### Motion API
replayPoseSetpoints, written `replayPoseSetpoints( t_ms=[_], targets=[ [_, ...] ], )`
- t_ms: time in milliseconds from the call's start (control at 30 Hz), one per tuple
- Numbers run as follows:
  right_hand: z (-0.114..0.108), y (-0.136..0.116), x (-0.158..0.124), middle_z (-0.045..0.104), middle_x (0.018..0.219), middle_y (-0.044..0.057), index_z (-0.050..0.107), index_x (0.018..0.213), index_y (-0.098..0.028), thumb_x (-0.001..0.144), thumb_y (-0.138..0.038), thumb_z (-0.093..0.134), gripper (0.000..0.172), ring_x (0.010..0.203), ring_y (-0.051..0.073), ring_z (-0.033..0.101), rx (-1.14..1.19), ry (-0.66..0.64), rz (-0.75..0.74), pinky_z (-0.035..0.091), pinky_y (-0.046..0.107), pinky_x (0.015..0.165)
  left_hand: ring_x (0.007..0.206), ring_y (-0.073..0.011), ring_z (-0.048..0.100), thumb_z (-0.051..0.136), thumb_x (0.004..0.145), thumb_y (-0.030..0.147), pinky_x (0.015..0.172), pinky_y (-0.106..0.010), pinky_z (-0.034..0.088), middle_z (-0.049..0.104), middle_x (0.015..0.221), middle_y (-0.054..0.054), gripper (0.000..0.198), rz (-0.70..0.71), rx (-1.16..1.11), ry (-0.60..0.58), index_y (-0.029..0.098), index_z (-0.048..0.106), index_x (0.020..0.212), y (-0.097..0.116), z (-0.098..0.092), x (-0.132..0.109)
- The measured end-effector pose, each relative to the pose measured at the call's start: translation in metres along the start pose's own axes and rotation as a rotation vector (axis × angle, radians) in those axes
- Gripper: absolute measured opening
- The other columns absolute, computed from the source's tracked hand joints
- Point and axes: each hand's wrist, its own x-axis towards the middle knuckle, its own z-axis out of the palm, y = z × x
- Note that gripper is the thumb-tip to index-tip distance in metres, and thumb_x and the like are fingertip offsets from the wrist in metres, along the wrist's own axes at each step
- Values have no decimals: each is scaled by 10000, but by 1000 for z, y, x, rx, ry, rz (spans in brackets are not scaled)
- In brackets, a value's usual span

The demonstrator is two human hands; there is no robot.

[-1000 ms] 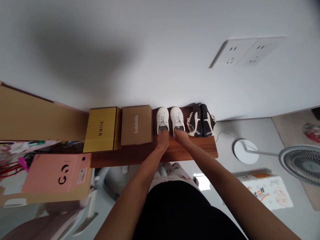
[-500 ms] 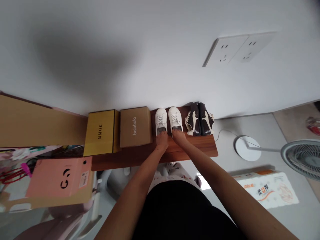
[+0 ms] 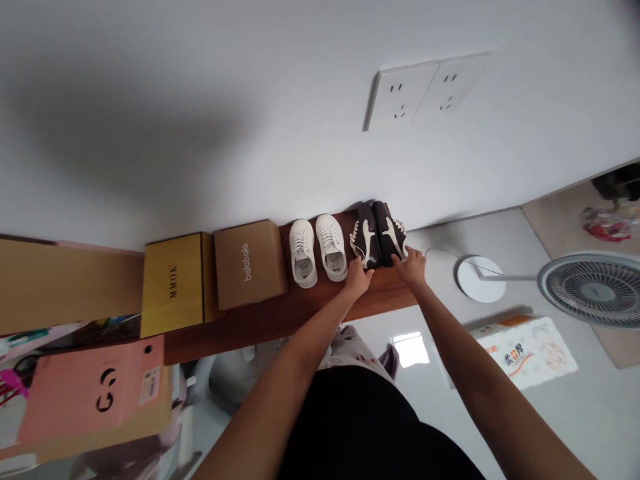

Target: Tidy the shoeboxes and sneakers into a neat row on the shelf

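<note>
Shoes (image 3: 383, 230), dark pair, between left fingers (image 3: 357, 265) and right fingers (image 3: 412, 257)

Your right hand (image 3: 412, 268) hides a little of the dark shoes (image 3: 386, 233); the frame's right edge crops the fan (image 3: 595, 291).

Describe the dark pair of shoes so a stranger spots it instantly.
Find the wooden board along the wall. At its right end, by the left hand and right hand, sit the dark shoes. Unlike the white sneakers beside them, they have cream side stripes.
</note>
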Motion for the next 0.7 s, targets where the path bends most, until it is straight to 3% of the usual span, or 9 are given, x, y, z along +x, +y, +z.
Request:
replayPoseSetpoints(
  t_ms=[100, 167, 333, 533, 700],
  targets=[
    [1, 16, 18, 688, 936, 120, 629, 968, -172, 858, -474, 607, 323, 940, 283, 630, -18, -236, 33, 472, 386, 863, 1229, -306, 611, 733, 856, 238, 1042, -405, 456, 658, 1258, -214, 418, -81, 91, -67, 102, 610, 1232, 6, 4, 17],
    [0, 22, 25, 672, 829, 64, 599, 864, -203, 834, -488, 640, 289, 813, 237, 623, 26, -305, 12, 465, 325, 758, 1177, -287, 643, 736, 864, 261, 1000, -372, 473, 694, 1201, -181, 341, -80, 154, -117, 129, 642, 1163, 8, -1, 24],
    [-11, 29, 28, 643, 731, 36, 560, 779, -229, 832, -520, 672, 316, 736, 225, 582, 35, -217, -197, 404, 299, 659, 1147, -273, 669, 669, 925, 312, 943, -332, 492, 728, 1149, -135, 257, 50, 300, -227, 189, 659, 1151, 19, -17, 25],
    [-22, 21, 25, 714, 878, 105, 648, 867, -211, 856, -397, 703, 194, 873, 269, 612, -230, -187, -445, 394, 329, 769, 1134, -309, 687, 566, 976, 277, 943, -393, 507, 728, 1127, -187, 330, 110, 524, -299, 176, 592, 1290, 44, -23, 16],
    [-20, 7, 20, 733, 951, 137, 683, 920, -172, 886, -319, 666, 151, 935, 275, 611, -350, -210, -515, 362, 336, 814, 1099, -325, 706, 548, 958, 164, 958, -413, 517, 733, 1020, -235, 315, 143, 613, -288, 88, 621, 1255, 60, -20, 17]
  ],
)
